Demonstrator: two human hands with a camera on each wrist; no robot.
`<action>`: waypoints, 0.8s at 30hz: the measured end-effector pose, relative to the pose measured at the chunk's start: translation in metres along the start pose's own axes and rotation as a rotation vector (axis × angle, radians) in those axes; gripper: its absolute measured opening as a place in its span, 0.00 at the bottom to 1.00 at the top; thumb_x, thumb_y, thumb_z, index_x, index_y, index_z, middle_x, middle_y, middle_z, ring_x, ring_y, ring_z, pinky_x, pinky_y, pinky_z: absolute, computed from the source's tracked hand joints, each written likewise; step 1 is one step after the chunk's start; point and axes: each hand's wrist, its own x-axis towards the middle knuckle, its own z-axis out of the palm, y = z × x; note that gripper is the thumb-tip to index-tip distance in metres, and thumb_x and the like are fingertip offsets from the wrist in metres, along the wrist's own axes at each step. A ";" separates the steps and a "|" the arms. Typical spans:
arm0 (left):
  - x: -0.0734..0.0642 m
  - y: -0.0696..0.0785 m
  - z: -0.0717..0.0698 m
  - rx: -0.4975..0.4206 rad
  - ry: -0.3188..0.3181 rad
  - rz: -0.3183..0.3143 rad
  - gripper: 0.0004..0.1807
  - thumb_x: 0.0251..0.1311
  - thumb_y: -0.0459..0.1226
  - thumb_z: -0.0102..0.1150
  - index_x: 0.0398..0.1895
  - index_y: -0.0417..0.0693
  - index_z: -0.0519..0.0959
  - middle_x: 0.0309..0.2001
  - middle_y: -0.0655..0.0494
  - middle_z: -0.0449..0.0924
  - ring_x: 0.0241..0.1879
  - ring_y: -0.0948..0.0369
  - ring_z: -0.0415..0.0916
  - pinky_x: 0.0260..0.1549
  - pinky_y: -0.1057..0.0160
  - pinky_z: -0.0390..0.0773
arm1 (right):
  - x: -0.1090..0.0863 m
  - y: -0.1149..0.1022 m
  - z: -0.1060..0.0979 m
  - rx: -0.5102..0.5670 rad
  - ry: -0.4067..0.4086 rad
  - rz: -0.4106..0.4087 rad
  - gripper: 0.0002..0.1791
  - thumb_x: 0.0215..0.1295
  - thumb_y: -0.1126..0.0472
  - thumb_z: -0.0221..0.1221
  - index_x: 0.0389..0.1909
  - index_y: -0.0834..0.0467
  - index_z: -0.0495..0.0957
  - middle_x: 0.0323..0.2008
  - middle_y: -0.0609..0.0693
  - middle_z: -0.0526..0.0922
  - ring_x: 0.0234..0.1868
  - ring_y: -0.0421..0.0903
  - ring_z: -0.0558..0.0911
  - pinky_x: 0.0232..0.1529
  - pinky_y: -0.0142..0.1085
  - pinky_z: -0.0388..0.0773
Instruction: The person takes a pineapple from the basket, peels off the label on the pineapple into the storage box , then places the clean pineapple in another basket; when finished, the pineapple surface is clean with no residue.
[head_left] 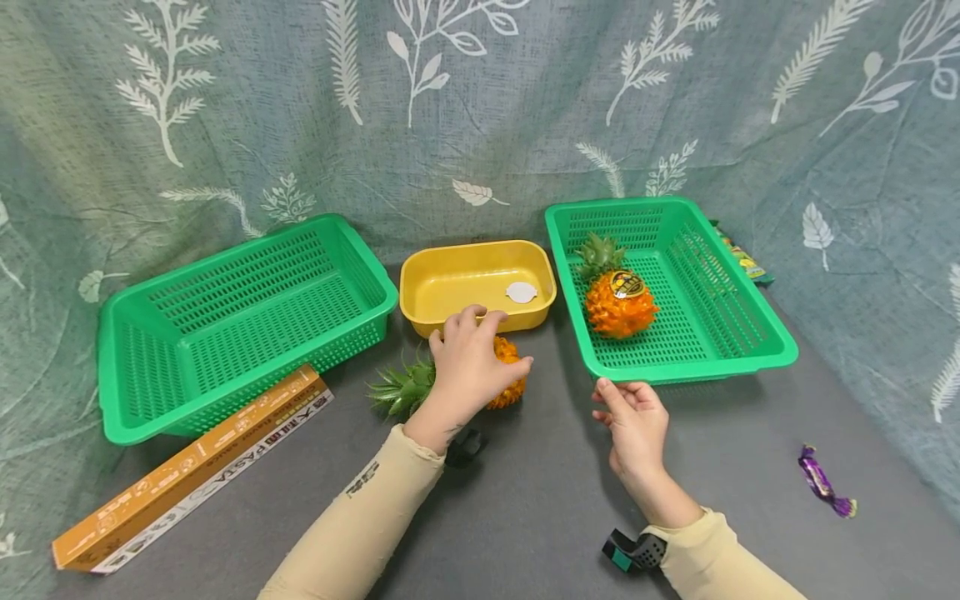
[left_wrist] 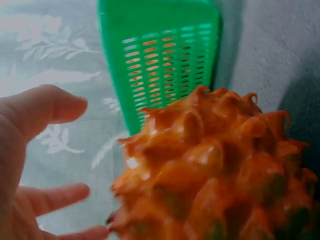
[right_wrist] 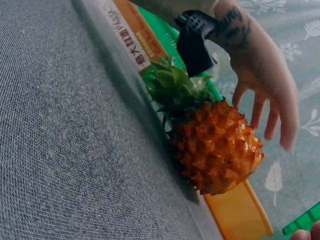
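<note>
In the head view my left hand point(head_left: 468, 367) hovers over a small orange pineapple point(head_left: 508, 375) with a green crown, which lies on its side on the grey table. Its fingers are spread, and the right wrist view shows a gap between them and the fruit. Loosely curled, my right hand point(head_left: 637, 425) is just below the front-left corner of the right green basket point(head_left: 697, 367). Only its fingertips show in the right wrist view, apart from the rim. A second pineapple point(head_left: 621, 308) with a round label lies inside that basket.
A yellow tub point(head_left: 450, 287) with a white oval piece stands at the back middle. On the left is another green basket point(head_left: 247, 367), with a long orange pasta box point(head_left: 195, 475) before it. A purple wrapped candy point(head_left: 823, 482) lies right; a green packet point(head_left: 742, 254) sits behind the right basket.
</note>
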 end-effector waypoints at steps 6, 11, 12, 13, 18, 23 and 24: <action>0.010 0.005 0.014 0.145 -0.106 -0.107 0.36 0.47 0.61 0.60 0.57 0.50 0.71 0.52 0.43 0.68 0.50 0.42 0.64 0.47 0.31 0.59 | -0.001 0.000 0.000 0.009 0.000 -0.007 0.11 0.57 0.73 0.59 0.23 0.54 0.75 0.17 0.43 0.80 0.20 0.37 0.79 0.18 0.27 0.75; 0.013 0.003 0.020 0.190 -0.183 -0.150 0.32 0.49 0.59 0.59 0.50 0.48 0.74 0.45 0.44 0.72 0.46 0.42 0.68 0.45 0.30 0.61 | 0.000 -0.001 0.000 0.011 -0.003 -0.009 0.12 0.57 0.74 0.59 0.23 0.54 0.75 0.17 0.43 0.80 0.20 0.37 0.79 0.18 0.27 0.75; 0.012 0.003 0.021 0.190 -0.192 -0.145 0.30 0.49 0.58 0.59 0.49 0.48 0.74 0.43 0.45 0.72 0.46 0.42 0.69 0.45 0.30 0.61 | 0.000 -0.001 0.000 0.010 -0.004 -0.008 0.12 0.57 0.74 0.58 0.23 0.54 0.75 0.17 0.43 0.80 0.20 0.37 0.79 0.18 0.27 0.75; 0.012 0.002 0.020 0.189 -0.197 -0.135 0.30 0.49 0.57 0.59 0.48 0.48 0.74 0.42 0.46 0.73 0.45 0.43 0.69 0.45 0.31 0.61 | 0.000 -0.001 0.000 0.008 -0.005 -0.008 0.12 0.57 0.74 0.58 0.23 0.54 0.75 0.17 0.43 0.80 0.20 0.37 0.79 0.18 0.27 0.75; 0.007 -0.001 0.016 0.168 -0.219 -0.051 0.22 0.46 0.54 0.60 0.38 0.49 0.74 0.33 0.53 0.72 0.37 0.48 0.69 0.42 0.36 0.63 | 0.000 -0.001 0.000 0.004 -0.005 -0.009 0.11 0.57 0.74 0.59 0.24 0.54 0.75 0.18 0.43 0.80 0.20 0.37 0.79 0.18 0.27 0.75; 0.002 -0.005 0.010 0.141 -0.268 0.042 0.16 0.47 0.52 0.60 0.31 0.52 0.74 0.29 0.58 0.71 0.33 0.53 0.67 0.39 0.41 0.64 | 0.000 0.000 -0.001 0.017 -0.003 -0.013 0.11 0.56 0.73 0.60 0.23 0.54 0.75 0.18 0.43 0.80 0.20 0.37 0.79 0.18 0.27 0.75; 0.001 -0.006 0.008 0.139 -0.278 0.067 0.15 0.47 0.51 0.61 0.29 0.53 0.74 0.28 0.59 0.71 0.33 0.54 0.67 0.38 0.42 0.64 | 0.000 0.000 -0.001 0.019 -0.004 -0.014 0.11 0.57 0.73 0.60 0.23 0.54 0.76 0.18 0.43 0.80 0.20 0.37 0.79 0.18 0.27 0.75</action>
